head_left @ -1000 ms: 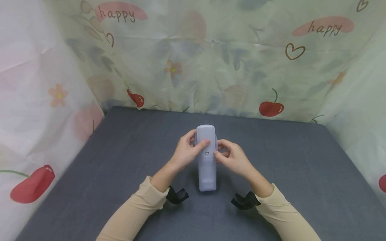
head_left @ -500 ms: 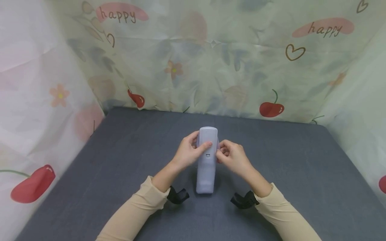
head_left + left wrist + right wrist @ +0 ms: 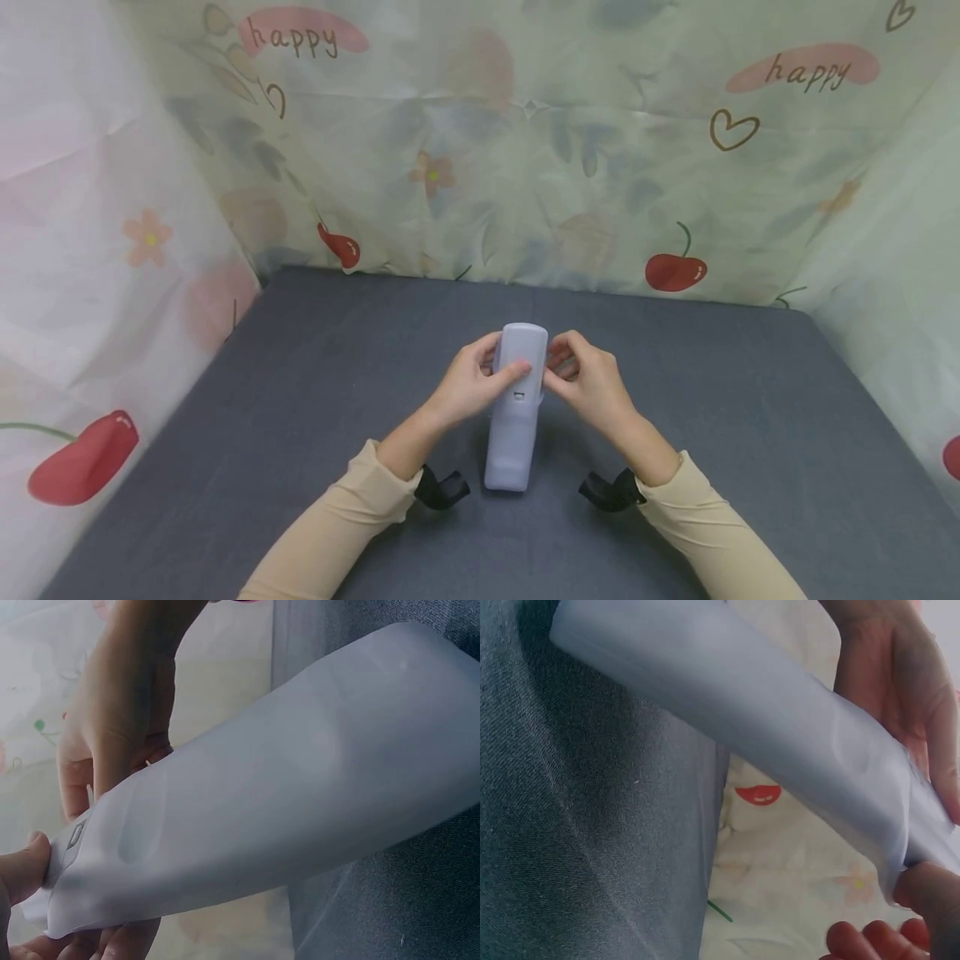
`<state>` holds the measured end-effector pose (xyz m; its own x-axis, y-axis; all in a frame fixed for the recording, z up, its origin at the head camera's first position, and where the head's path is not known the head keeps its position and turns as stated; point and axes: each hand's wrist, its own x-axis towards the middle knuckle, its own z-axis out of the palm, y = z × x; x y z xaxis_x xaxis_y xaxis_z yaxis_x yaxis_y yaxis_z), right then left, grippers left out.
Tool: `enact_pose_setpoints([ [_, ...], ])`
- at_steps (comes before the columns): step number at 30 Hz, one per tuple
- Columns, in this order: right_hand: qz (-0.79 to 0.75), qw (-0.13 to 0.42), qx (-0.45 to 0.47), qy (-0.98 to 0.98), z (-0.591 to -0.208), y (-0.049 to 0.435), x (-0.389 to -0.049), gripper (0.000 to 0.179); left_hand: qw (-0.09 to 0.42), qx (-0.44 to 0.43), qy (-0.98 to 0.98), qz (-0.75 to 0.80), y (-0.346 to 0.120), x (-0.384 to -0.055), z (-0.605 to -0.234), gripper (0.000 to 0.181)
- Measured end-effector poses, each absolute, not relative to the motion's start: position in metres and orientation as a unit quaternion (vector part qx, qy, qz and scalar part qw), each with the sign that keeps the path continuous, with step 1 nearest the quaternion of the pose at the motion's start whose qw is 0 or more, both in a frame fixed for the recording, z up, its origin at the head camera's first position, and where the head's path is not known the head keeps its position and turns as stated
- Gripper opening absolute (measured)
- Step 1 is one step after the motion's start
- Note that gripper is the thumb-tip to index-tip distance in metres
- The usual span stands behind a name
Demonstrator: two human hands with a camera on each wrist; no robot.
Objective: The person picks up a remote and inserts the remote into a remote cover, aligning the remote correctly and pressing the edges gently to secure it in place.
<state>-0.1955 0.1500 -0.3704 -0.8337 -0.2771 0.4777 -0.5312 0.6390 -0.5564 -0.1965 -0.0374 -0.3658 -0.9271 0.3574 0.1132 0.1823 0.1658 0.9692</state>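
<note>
A white remote control (image 3: 525,342) stands tilted, its back with a small latch facing me. A pale, translucent soft cover (image 3: 510,454) wraps its lower part; the loose edge shows in both wrist views. My left hand (image 3: 467,382) grips the remote's upper left side, thumb pressed on the back just above the latch and fingers behind. At the right side my right hand (image 3: 596,385) has its thumb at the lip of the cover, fingers curled beside it. The right wrist view shows that thumb (image 3: 928,889) against the cover's edge. The front of the remote is hidden.
A dark grey cloth-covered table (image 3: 360,350) lies beneath the hands. Behind it hangs a pale printed curtain (image 3: 525,192) with cherries and hearts, and similar curtains close off both sides. Black wrist mounts (image 3: 442,490) stick out inward from the sleeves.
The remote's top has shifted right and toward me, its lower end slightly left, so it leans more. The cover's right edge shows lower down. My right hand's fingers have spread a little.
</note>
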Motion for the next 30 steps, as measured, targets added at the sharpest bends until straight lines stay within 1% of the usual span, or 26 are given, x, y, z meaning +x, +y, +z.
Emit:
enact_pose_setpoints([
  [3, 0.359, 0.196, 0.236, -0.882, -0.371, 0.150, -0.196, 0.027, 0.074, 0.182, 0.755, 0.625, -0.038, -0.196, -0.365, 0.048],
  [7, 0.351, 0.236, 0.249, -0.871, -0.371, 0.149, -0.197, 0.028, 0.079, 0.184, 0.755, 0.624, -0.039, -0.196, -0.365, 0.048],
  [12, 0.320, 0.277, 0.267, -0.866, -0.371, 0.149, -0.198, 0.023, 0.086, 0.190, 0.754, 0.622, -0.038, -0.196, -0.366, 0.047],
  [18, 0.283, 0.319, 0.279, -0.860, -0.369, 0.150, -0.198, 0.017, 0.081, 0.200, 0.755, 0.619, -0.035, -0.195, -0.363, 0.046],
  [22, 0.298, 0.331, 0.278, -0.851, -0.369, 0.150, -0.198, 0.013, 0.081, 0.202, 0.757, 0.616, -0.033, -0.194, -0.361, 0.047],
  [23, 0.314, 0.322, 0.268, -0.852, -0.369, 0.151, -0.199, 0.011, 0.082, 0.204, 0.757, 0.615, -0.033, -0.193, -0.361, 0.047],
  [25, 0.369, 0.280, 0.241, -0.853, -0.368, 0.152, -0.199, 0.010, 0.086, 0.208, 0.760, 0.610, -0.032, -0.193, -0.361, 0.048],
  [27, 0.431, 0.221, 0.205, -0.851, -0.365, 0.153, -0.199, 0.010, 0.089, 0.209, 0.762, 0.607, -0.032, -0.192, -0.361, 0.048],
  [30, 0.519, 0.115, 0.156, -0.833, -0.361, 0.155, -0.199, 0.012, 0.094, 0.203, 0.760, 0.610, -0.033, -0.192, -0.363, 0.046],
])
